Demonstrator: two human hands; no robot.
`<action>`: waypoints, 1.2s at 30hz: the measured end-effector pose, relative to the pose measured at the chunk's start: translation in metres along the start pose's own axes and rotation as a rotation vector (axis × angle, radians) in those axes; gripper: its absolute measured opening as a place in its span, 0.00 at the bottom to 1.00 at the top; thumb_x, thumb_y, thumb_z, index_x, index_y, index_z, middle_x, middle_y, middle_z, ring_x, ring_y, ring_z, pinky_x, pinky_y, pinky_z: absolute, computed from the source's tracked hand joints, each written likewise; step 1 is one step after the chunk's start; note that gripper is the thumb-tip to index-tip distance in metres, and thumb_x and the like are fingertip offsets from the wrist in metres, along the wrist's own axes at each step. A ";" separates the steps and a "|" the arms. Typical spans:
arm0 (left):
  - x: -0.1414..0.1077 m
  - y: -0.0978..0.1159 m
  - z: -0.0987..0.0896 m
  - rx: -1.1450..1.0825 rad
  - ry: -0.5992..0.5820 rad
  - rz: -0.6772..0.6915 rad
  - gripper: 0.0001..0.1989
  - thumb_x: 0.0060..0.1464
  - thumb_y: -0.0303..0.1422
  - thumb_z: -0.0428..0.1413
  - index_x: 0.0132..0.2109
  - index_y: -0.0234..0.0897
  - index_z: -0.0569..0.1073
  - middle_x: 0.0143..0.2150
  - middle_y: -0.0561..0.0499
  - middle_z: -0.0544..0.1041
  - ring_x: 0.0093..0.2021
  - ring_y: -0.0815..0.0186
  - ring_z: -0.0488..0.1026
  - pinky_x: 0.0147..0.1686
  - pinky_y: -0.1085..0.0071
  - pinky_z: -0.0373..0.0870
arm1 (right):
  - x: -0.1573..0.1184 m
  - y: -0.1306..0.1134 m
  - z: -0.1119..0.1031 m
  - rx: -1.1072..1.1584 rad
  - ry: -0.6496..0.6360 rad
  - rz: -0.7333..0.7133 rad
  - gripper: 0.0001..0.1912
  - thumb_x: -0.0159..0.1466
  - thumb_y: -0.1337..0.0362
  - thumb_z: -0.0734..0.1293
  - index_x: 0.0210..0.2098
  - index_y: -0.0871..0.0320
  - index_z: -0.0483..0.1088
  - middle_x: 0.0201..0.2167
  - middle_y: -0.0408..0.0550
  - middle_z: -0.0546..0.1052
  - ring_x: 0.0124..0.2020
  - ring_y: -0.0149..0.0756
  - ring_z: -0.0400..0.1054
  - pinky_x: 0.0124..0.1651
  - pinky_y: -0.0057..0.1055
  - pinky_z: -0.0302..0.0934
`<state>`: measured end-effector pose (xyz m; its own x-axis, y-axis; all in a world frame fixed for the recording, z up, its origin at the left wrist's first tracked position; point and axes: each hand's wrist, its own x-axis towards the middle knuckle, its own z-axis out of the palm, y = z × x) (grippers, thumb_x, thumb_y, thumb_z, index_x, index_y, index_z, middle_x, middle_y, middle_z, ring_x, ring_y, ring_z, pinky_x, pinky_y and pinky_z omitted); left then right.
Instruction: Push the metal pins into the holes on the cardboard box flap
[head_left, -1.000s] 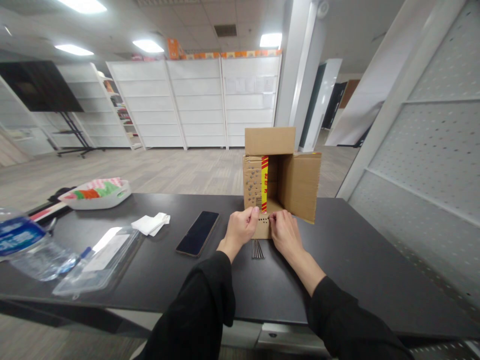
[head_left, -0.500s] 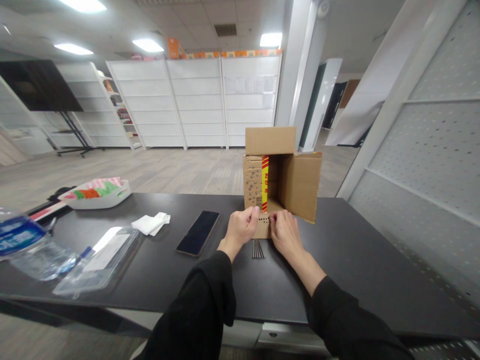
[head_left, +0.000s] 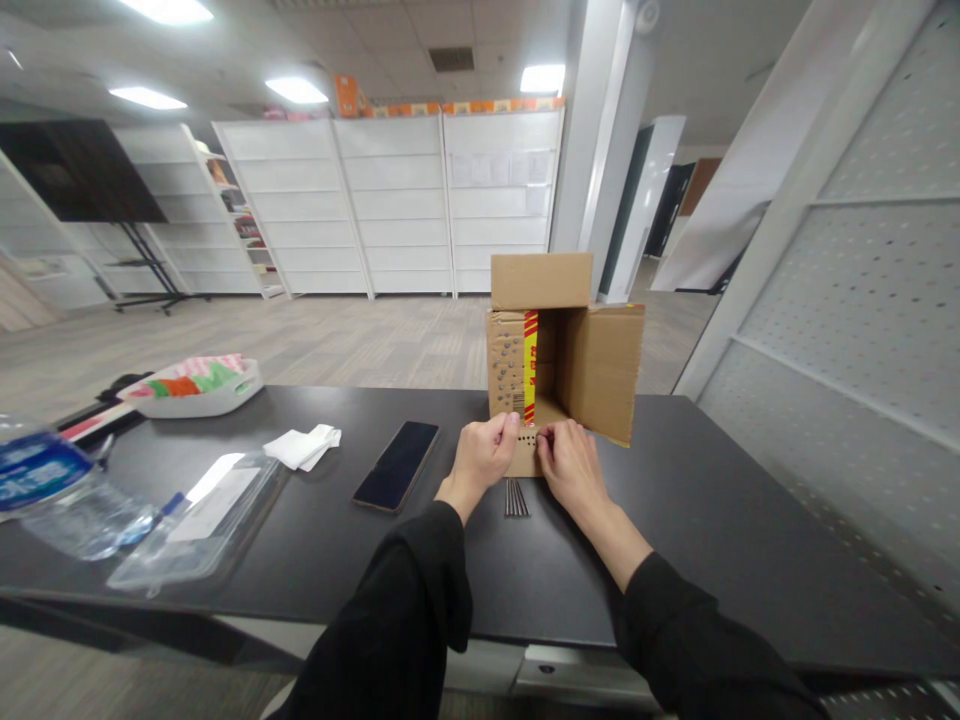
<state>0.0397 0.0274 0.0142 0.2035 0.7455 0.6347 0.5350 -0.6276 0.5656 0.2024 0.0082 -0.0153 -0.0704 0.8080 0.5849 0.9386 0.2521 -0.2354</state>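
Note:
A cardboard box (head_left: 510, 360) stands open towards me, with red-and-yellow tape on its left front flap and rows of small holes in its low front flap (head_left: 525, 462). My left hand (head_left: 486, 450) is closed at the left edge of that low flap. At the flap's right side, my right hand (head_left: 571, 462) is closed in a pinch beside the holes; what sits between its fingertips is too small to name. Just in front of the flap, several thin metal screws or nails (head_left: 516, 498) lie side by side on the dark table (head_left: 540, 590).
To the left are a phone (head_left: 396, 466), folded white tissue (head_left: 302, 447), a clear plastic case (head_left: 202, 520) and a water bottle (head_left: 67, 490). A white basket (head_left: 199, 402) with colourful contents stands at the back left. A perforated panel (head_left: 862, 300) borders the right.
The fingertips of my right hand have shifted slightly left along the holed flap. My left hand, the box and the metal pieces stay where they were.

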 end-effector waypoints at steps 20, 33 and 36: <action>0.000 0.000 0.001 -0.015 -0.002 0.000 0.22 0.65 0.40 0.42 0.23 0.38 0.55 0.18 0.57 0.55 0.19 0.75 0.52 0.23 0.74 0.48 | -0.002 -0.004 0.000 0.094 0.086 0.003 0.05 0.67 0.65 0.57 0.36 0.57 0.63 0.35 0.51 0.75 0.39 0.42 0.67 0.42 0.37 0.51; 0.000 0.001 -0.001 -0.004 -0.002 -0.004 0.22 0.64 0.40 0.42 0.22 0.38 0.56 0.18 0.57 0.56 0.19 0.75 0.52 0.23 0.74 0.49 | -0.001 -0.005 -0.005 0.139 0.200 -0.106 0.04 0.66 0.68 0.58 0.38 0.57 0.64 0.34 0.51 0.74 0.39 0.42 0.67 0.41 0.36 0.54; 0.000 0.001 -0.001 -0.007 -0.003 -0.004 0.22 0.64 0.40 0.42 0.22 0.38 0.56 0.18 0.58 0.55 0.19 0.75 0.52 0.23 0.74 0.48 | -0.001 -0.006 -0.006 0.164 0.245 -0.129 0.04 0.66 0.69 0.59 0.39 0.57 0.64 0.34 0.50 0.73 0.37 0.40 0.67 0.41 0.36 0.55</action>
<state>0.0398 0.0268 0.0151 0.2040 0.7483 0.6312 0.5300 -0.6265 0.5715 0.1987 0.0025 -0.0094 -0.0834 0.6167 0.7828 0.8591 0.4426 -0.2571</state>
